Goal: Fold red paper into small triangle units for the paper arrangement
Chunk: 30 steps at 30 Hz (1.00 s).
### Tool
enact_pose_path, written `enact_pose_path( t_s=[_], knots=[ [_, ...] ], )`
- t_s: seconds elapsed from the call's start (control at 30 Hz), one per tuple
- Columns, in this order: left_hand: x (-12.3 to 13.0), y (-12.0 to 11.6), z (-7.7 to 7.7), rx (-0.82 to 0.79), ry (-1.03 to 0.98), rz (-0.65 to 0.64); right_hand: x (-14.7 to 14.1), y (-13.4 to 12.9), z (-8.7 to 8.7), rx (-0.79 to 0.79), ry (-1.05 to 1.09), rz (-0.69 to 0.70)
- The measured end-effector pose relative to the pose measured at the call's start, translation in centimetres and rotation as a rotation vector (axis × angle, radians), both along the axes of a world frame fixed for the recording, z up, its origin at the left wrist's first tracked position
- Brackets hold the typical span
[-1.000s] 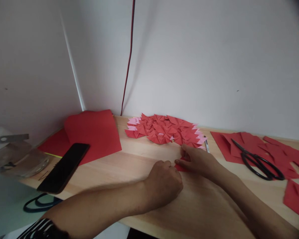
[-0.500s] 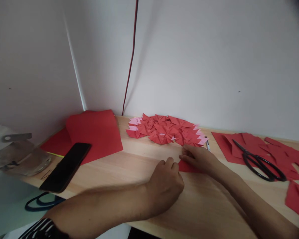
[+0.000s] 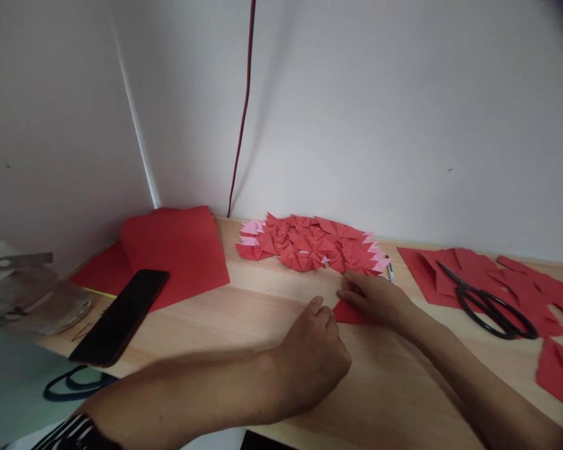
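A small piece of red paper [image 3: 351, 314] lies on the wooden tabletop, partly covered by my right hand [image 3: 374, 296]. The fingers of that hand are curled over the paper and hold it against the wood. My left hand [image 3: 315, 353] is closed just to the left of the paper, knuckles up. Whatever its fingertips may grip is hidden beneath the hand. Beyond both hands, against the wall, sits a cluster of folded red and pink paper pieces [image 3: 309, 242]. A pen [image 3: 391, 271] shows at its right end.
Black-handled scissors [image 3: 490, 306] lie on red paper cutouts [image 3: 478, 269] to the right. Another red piece [image 3: 559, 374] is nearer me. Large red sheets [image 3: 178, 250], a black phone [image 3: 122, 315] and a clear plastic bag [image 3: 42, 300] are at left. A cable [image 3: 247, 94] hangs down the wall.
My left hand has shifted slightly right and down, with its index finger a little straighter. The right hand stays on the red paper. The view has moved slightly.
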<state>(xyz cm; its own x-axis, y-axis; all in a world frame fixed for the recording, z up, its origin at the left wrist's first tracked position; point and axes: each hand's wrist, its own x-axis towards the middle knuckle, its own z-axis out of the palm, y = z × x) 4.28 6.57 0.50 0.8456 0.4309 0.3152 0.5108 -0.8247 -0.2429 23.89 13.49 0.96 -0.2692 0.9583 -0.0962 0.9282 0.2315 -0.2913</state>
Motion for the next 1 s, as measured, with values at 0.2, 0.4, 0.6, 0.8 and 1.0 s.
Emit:
enact_pose_path(
  t_s=[0.2, 0.4, 0.6, 0.8, 1.0],
  knots=[
    [0.0, -0.5, 0.6, 0.008, 0.034, 0.028, -0.1, -0.1, 0.2, 0.003, -0.018, -0.007],
    [0.0, -0.5, 0.4, -0.017, 0.015, 0.035, -0.3, -0.3, 0.5, 0.001, -0.018, -0.006],
    [0.1, -0.8, 0.7, 0.035, 0.017, 0.072, -0.5, -0.8, 0.6, 0.005, -0.030, -0.018],
    [0.2, -0.8, 0.8, 0.033, 0.038, 0.092, -1.0, -1.4, 1.2, 0.004, -0.044, -0.046],
    [0.2, -1.3, 1.0, 0.073, 0.033, 0.101, -1.2, -1.6, 1.3, 0.012, -0.047, -0.067]
  ],
)
